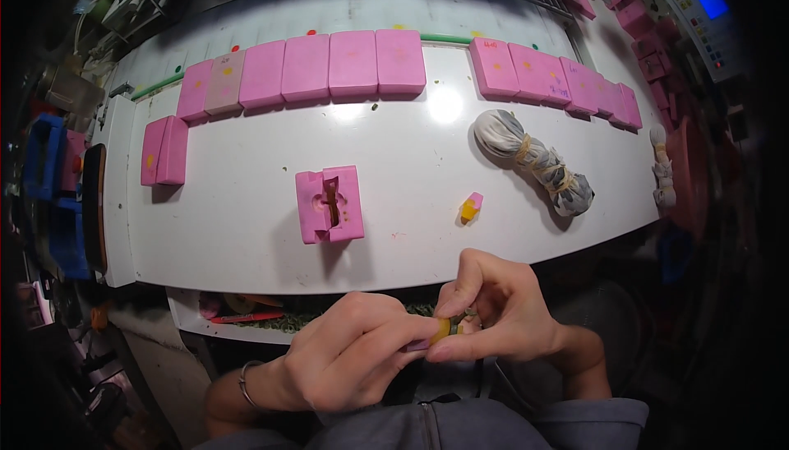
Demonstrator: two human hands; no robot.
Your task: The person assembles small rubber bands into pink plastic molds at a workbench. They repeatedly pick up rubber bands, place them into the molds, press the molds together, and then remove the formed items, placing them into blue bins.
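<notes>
Both hands meet low in the view, in front of the white table (pixel 411 261), at a small yellow piece (pixel 445 331) with a dark band. The right hand (pixel 509 310) comes in from 3 o'clock, thumb and forefinger parted only by the piece's thickness, pinching it. The left hand (pixel 345 360) closes curled fingers on it from 9 o'clock, a pink bit showing beneath them; its thumb is mostly hidden, so I cannot tell how firm that hold is.

To handle it well, I would let the left hand steady the piece and the right fingertips make the fine moves, with light pressure, since the band looks thin. Keeping it over the tabletop would be safer, as a drop here could fall into the open drawer (pixel 286 323) at 9 o'clock.

From the hands, a pink block (pixel 352 195) in 2 parts, with a dark cavity, stands toward 10 o'clock. A loose pink-and-yellow piece (pixel 471 208) lies near 12 o'clock, and a tied cloth bundle (pixel 534 162) at 1 o'clock.
</notes>
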